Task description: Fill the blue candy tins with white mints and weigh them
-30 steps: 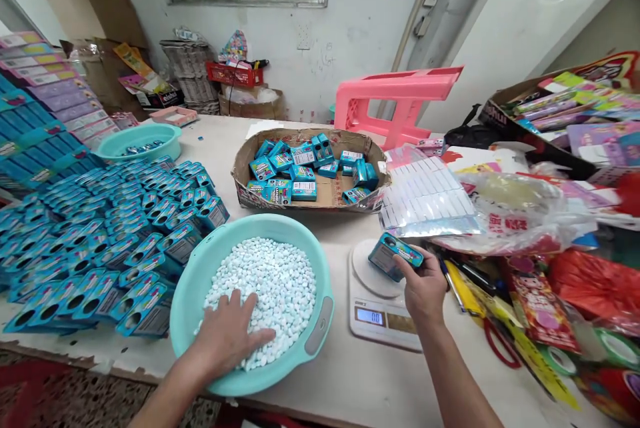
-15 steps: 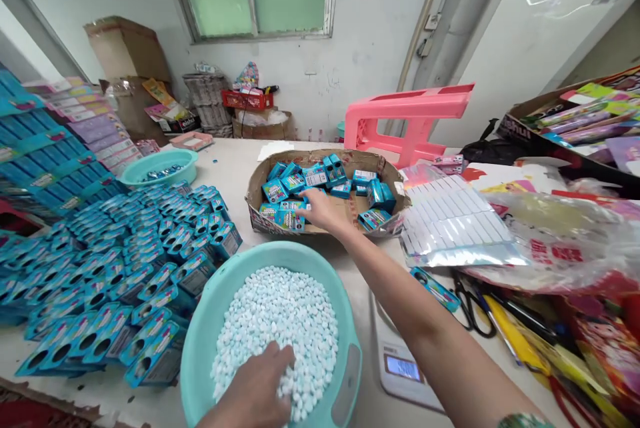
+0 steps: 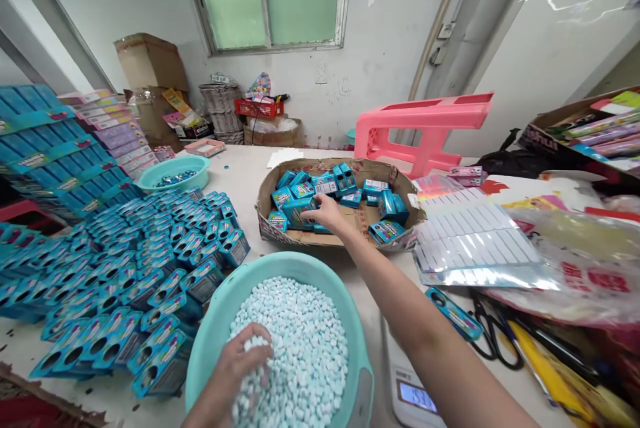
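My left hand (image 3: 240,365) is in the turquoise basin (image 3: 200,341), its fingers curled round some small white and pale-blue candies (image 3: 300,335). A few candies show between its fingers, and the lower fingers are blurred. Farther forward, my right hand (image 3: 327,212) reaches into a low cardboard box (image 3: 350,223). There it pinches a small blue carton (image 3: 299,211) by its right end, lifted a little and tilted. Several more blue cartons lie loose around it in the box.
Rows of blue cartons with round holes (image 3: 165,295) stand at left, before stacked display boxes (image 3: 55,148). A smaller basin (image 3: 195,180) sits behind. A digital scale (image 3: 407,381) lies under my right forearm. Scissors (image 3: 495,335), plastic sheets (image 3: 475,235) and a pink stool (image 3: 425,118) are on the right.
My right hand has closed on a blue carton and raised it slightly. My left hand has drawn left across the candies and curled its fingers. The view has shifted a little.
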The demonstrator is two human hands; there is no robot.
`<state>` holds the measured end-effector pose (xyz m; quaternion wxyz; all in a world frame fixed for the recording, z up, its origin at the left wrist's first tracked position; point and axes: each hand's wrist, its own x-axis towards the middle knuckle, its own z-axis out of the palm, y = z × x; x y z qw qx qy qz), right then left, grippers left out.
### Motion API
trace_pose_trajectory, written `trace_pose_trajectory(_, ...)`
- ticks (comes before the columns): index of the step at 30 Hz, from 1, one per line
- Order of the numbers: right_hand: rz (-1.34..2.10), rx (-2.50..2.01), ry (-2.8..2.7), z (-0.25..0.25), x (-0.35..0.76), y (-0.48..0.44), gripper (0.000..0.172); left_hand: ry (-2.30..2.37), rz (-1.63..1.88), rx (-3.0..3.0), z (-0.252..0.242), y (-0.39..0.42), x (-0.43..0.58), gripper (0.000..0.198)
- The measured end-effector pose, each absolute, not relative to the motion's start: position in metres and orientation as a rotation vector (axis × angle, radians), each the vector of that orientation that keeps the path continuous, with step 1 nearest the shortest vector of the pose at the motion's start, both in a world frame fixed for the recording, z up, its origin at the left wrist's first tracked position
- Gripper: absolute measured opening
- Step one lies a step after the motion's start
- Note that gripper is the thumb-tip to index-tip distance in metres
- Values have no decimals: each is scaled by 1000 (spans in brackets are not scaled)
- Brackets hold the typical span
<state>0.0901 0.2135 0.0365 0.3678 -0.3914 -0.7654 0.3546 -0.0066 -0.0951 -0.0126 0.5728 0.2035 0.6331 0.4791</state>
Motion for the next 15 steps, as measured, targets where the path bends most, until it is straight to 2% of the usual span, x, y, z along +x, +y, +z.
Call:
trace_pose_trajectory(3,890,-851,-1858,58,116,164,40,1238,1347,61,-3,-91,-15,32)
trace_pose_trajectory(6,962,-633,-1798,60,139,104,47,1090,1387,-67,-1,-88,-18,23)
trace_pose_trajectory(10,1349,-594,-1838,35,157,53,45,970,1432,-17,-5,-89,-16,23)
trace_pose_trajectory(13,1711,-703,-1578,16,165,35,39,965,1448,1,-7,-92,-10,23)
trace_pose_trajectory(15,1830,-796,-1406,9,169,28,36,964,1442,3,-7,-94,-6,22)
